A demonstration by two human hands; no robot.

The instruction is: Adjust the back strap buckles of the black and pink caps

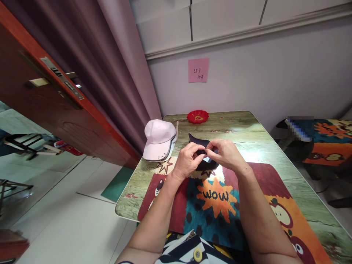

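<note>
My left hand (189, 158) and my right hand (227, 153) meet over the middle of the table, fingertips almost touching. Both are closed in a pinch on a narrow dark strip of a black fabric item (198, 141). That item has a curved, pointed edge sticking out beyond my left fingers, and my hands cover much of it, so I cannot tell its kind. A pale patch shows within it just below the fingertips. Left of my hands sits a pale pink baseball cap (159, 135), apparently stacked on other caps, with small metal rings on its brim.
A red scalloped dish (198, 117) stands at the table's (228, 121) back edge. Under my forearms lies a colourful "WOW" mat (216, 196). A wall with a pink note (198, 70) rises behind; a purple curtain (121, 73) and a wooden door (68, 110) are on the left.
</note>
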